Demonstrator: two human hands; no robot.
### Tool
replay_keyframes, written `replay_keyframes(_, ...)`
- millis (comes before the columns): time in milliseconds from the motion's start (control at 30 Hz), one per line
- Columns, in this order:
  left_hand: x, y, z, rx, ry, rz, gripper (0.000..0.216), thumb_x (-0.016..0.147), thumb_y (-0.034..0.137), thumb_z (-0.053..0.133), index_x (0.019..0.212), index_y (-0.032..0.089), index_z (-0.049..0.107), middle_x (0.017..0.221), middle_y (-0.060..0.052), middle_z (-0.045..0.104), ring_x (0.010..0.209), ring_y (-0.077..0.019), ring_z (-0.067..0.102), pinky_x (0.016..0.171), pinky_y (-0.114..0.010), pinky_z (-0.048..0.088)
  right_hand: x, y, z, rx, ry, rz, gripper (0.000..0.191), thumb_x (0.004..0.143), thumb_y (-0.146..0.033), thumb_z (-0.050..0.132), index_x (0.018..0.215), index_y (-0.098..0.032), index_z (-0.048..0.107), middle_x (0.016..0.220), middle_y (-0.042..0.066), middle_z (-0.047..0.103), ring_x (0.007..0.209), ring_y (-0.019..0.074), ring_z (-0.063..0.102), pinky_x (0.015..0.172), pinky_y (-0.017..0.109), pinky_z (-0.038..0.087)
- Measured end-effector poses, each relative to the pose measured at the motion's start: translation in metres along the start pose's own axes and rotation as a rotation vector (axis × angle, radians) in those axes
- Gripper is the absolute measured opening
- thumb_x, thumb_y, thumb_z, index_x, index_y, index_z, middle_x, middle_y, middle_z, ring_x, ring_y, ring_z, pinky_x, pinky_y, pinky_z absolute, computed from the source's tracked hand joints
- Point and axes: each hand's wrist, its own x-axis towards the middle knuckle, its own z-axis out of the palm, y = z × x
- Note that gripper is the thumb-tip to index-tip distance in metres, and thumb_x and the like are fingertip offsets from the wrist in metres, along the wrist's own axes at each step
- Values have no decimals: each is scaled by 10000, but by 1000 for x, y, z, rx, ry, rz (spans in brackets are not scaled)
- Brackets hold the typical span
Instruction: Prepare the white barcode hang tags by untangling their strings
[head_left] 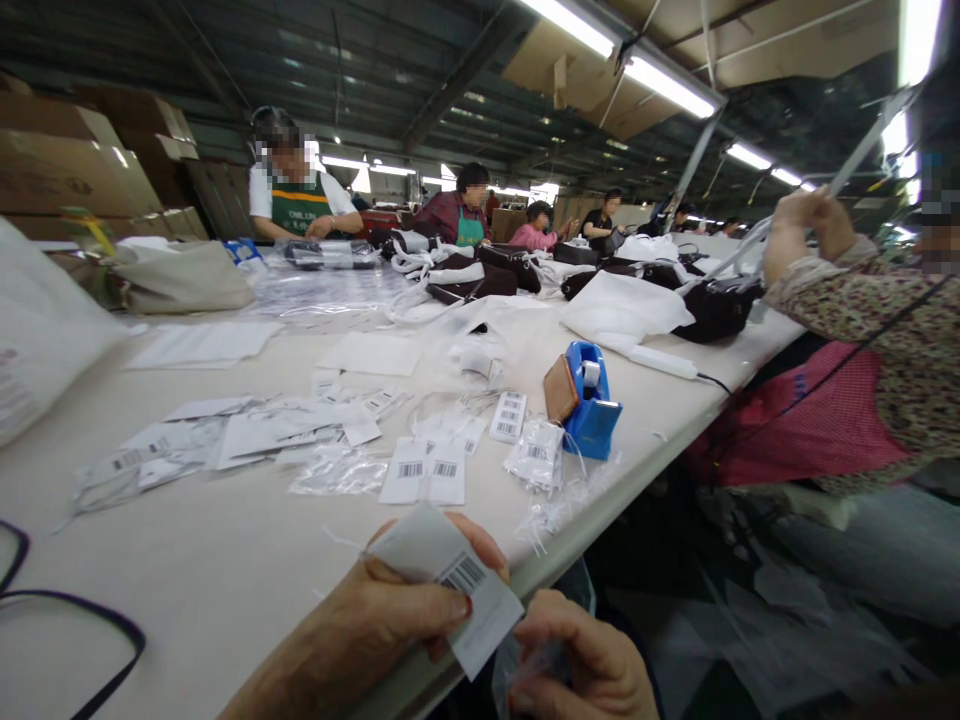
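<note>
In the head view, my left hand is closed on a white barcode tag, thumb across its front beside the printed bars. My right hand is curled by the tag's lower right corner. Between its thumb and fingers shows a thin piece of clear plastic, partly hidden. Just beyond my hands, more white barcode tags lie on the table. A bundle of tags in clear plastic rests near a sheet of barcode stickers.
A blue tape dispenser stands near the table's right edge. Paper tags are spread at the left. Dark bags and white wrapping pile up farther back. Several co-workers are around the table, one sleeve close at right. A black strap lies front left.
</note>
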Motion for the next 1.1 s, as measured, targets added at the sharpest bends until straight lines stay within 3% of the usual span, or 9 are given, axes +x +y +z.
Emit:
replay_keyframes(333, -3, -2, 1, 63, 3, -42, 275, 540, 137, 587, 808, 171, 637, 568, 35, 627, 477, -90, 515, 414, -158, 362, 0, 1, -1, -326, -11, -71, 135, 724, -179, 646, 844, -239, 649, 753, 4, 657, 712, 171, 593, 673, 264, 472)
replay_keyframes(633, -2, -3, -1, 173, -46, 15, 251, 578, 125, 563, 810, 168, 649, 601, 32, 591, 504, -86, 491, 433, -163, 375, 0, -5, 2, -313, -2, 3, 88, 716, -220, 674, 803, -232, 683, 687, -5, 654, 642, 148, 617, 624, 224, 487)
replay_keyframes(933, -4, 0, -3, 181, -22, 1, 237, 595, 139, 579, 822, 174, 636, 598, 34, 590, 509, -92, 497, 441, -166, 376, -4, -5, 1, -253, -84, 83, 176, 758, -216, 634, 930, -240, 664, 779, 18, 672, 700, 159, 643, 658, 233, 497)
replay_keyframes(1100, -3, -4, -5, 174, -33, -14, 258, 594, 132, 564, 837, 186, 632, 605, 43, 586, 512, -86, 490, 451, -164, 368, -4, -3, -1, -204, -58, 68, 227, 716, -204, 682, 934, -263, 667, 766, 4, 685, 693, 156, 642, 667, 237, 497)
